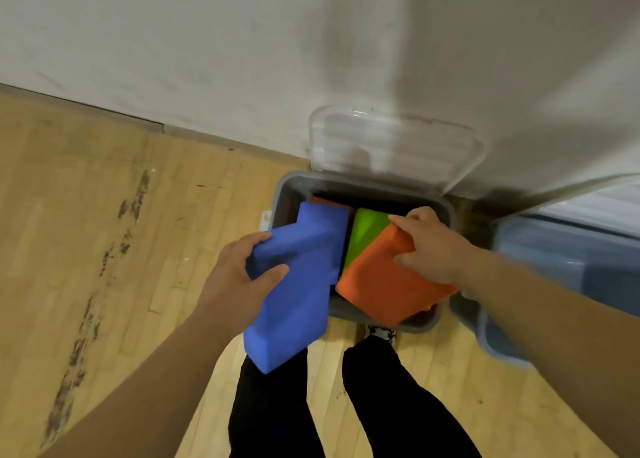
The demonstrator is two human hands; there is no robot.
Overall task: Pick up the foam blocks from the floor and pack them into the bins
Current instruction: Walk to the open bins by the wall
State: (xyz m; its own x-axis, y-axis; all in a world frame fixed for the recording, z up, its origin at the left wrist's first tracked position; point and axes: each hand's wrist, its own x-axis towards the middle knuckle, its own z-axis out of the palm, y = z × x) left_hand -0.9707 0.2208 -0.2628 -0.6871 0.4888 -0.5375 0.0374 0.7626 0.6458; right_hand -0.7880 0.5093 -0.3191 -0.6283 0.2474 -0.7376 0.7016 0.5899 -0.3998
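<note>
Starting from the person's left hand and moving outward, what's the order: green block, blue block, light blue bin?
1. blue block: gripped by the left hand itself.
2. green block: inside the grey bin, near its middle.
3. light blue bin: far right, beyond the grey one.

The grey plastic bin [349, 310] stands on the wooden plank floor [104, 215] against the white wall [207, 59], with its clear plastic lid [394, 146] upright behind it. A translucent blue plastic bin [540, 250] sits just to its right. The left hand [235, 277] holds the long blue foam block [298, 284] over the bin's left side, jutting past the near rim. On the right, the right hand [429, 243] grips the flat orange foam block [381, 284], which overlaps the green foam block [367, 232] inside.
</note>
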